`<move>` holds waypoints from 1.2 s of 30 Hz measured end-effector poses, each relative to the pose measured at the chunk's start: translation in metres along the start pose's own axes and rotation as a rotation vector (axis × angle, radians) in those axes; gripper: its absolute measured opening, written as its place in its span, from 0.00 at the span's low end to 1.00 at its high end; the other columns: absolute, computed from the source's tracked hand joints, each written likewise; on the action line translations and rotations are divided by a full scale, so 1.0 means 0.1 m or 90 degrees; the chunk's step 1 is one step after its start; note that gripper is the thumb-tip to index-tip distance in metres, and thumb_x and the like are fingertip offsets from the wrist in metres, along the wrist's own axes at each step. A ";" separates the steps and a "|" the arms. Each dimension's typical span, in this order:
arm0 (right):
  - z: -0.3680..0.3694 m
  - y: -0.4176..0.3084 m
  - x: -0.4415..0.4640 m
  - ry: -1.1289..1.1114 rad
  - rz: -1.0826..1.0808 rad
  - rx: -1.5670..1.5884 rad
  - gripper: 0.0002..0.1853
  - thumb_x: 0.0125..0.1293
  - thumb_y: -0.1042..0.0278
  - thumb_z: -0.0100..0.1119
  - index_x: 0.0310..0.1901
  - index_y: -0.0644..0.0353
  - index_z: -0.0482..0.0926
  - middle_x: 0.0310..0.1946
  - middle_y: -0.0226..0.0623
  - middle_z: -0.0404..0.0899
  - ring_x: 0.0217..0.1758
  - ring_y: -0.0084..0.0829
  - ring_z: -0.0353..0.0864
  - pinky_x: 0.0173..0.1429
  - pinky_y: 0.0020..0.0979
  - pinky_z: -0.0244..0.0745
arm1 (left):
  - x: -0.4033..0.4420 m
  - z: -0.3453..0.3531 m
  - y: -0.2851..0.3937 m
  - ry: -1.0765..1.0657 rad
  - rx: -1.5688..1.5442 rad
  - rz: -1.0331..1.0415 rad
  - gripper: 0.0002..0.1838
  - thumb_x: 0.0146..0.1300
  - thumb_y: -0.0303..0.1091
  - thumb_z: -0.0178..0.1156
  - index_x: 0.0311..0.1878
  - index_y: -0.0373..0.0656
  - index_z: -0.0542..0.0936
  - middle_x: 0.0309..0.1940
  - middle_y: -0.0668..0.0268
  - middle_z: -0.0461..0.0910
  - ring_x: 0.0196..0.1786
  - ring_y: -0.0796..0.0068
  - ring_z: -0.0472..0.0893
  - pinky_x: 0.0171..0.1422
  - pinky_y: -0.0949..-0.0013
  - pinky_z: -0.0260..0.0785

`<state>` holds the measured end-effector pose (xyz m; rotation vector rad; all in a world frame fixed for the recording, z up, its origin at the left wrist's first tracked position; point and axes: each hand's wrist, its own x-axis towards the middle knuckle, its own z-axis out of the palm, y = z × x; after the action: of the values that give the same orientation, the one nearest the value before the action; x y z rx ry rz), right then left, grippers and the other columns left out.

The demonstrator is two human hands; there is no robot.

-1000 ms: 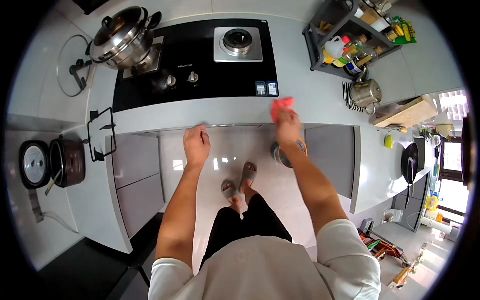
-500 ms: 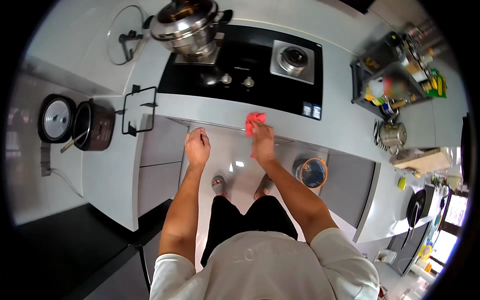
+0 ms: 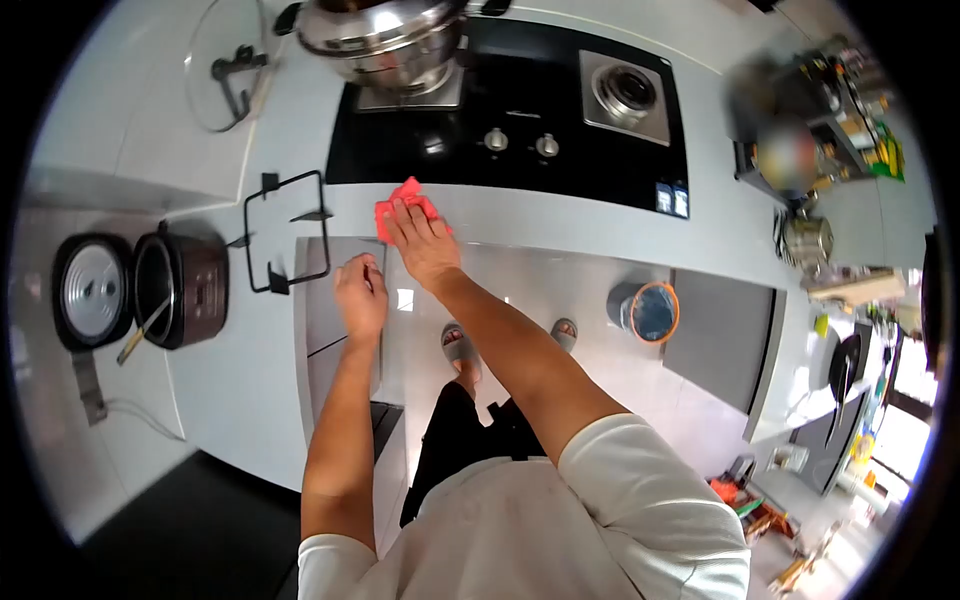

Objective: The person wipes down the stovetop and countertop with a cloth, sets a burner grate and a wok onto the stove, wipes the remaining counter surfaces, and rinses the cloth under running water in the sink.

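Observation:
A crumpled pink-red cloth (image 3: 385,215) lies on the front strip of the light grey counter (image 3: 560,215), just before the black gas hob (image 3: 430,160). My right hand (image 3: 428,245) presses down on it, fingers laid over the cloth. Lower and to the left, my left hand (image 3: 360,295) hangs in front of the counter edge with its fingers curled in; I see nothing in it. A black pan support (image 3: 325,230) rests on the counter to the left of both hands.
A steel pot (image 3: 390,60) stands on the left burner; the right burner (image 3: 627,92) shows no pan support. On the left are an open rice cooker (image 3: 200,290) and a glass lid (image 3: 222,70). A bin (image 3: 652,312) stands on the floor, below a rack (image 3: 830,140) at right.
My right hand has slid left along the counter front with the cloth. My left hand has shifted slightly left, and the view has turned with my body.

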<state>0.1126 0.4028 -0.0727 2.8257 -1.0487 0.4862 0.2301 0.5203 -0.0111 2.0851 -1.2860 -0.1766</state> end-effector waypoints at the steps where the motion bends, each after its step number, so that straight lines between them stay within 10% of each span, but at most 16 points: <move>1: 0.05 0.11 -0.08 -0.001 0.017 -0.011 0.32 0.75 0.60 0.54 0.80 0.50 0.73 0.85 0.41 0.66 0.81 0.43 0.70 0.70 0.46 0.68 | 0.07 0.08 0.06 -0.011 -0.009 0.014 0.06 0.71 0.23 0.64 0.48 0.41 0.86 0.44 0.57 0.88 0.46 0.48 0.82 0.55 0.50 0.76; 12: -1.01 2.51 -2.01 -0.117 0.161 -0.098 0.38 0.68 0.67 0.65 0.81 0.52 0.72 0.83 0.45 0.68 0.76 0.48 0.74 0.61 0.48 0.79 | 0.52 0.79 1.12 -0.020 -0.117 0.190 0.09 0.69 0.22 0.64 0.50 0.43 0.86 0.39 0.62 0.87 0.44 0.56 0.82 0.51 0.54 0.77; 23: -0.29 0.25 -0.28 0.139 0.278 0.284 0.39 0.66 0.65 0.72 0.80 0.57 0.72 0.79 0.58 0.69 0.81 0.63 0.66 0.85 0.61 0.61 | 0.56 -0.03 0.09 0.079 -0.083 0.053 0.07 0.70 0.24 0.64 0.48 0.42 0.87 0.36 0.63 0.86 0.41 0.59 0.81 0.47 0.57 0.76; 27: -0.20 -0.15 0.02 -0.067 0.088 0.142 0.38 0.73 0.57 0.63 0.81 0.64 0.69 0.83 0.59 0.65 0.88 0.56 0.58 0.82 0.54 0.63 | 0.48 -0.19 -0.08 0.081 -0.077 0.079 0.05 0.70 0.25 0.65 0.47 0.41 0.86 0.38 0.61 0.88 0.41 0.56 0.81 0.49 0.53 0.75; 36: 0.12 0.16 -0.08 -0.012 -0.040 -0.066 0.35 0.75 0.61 0.57 0.82 0.58 0.69 0.86 0.50 0.65 0.84 0.44 0.70 0.72 0.40 0.71 | 0.30 -0.01 0.13 0.053 0.004 0.131 0.06 0.72 0.25 0.65 0.49 0.42 0.87 0.35 0.61 0.86 0.40 0.61 0.81 0.46 0.58 0.76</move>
<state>0.0999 0.3929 -0.0870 2.7673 -0.9558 0.3871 0.2355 0.4918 0.0043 1.9292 -1.4400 0.0049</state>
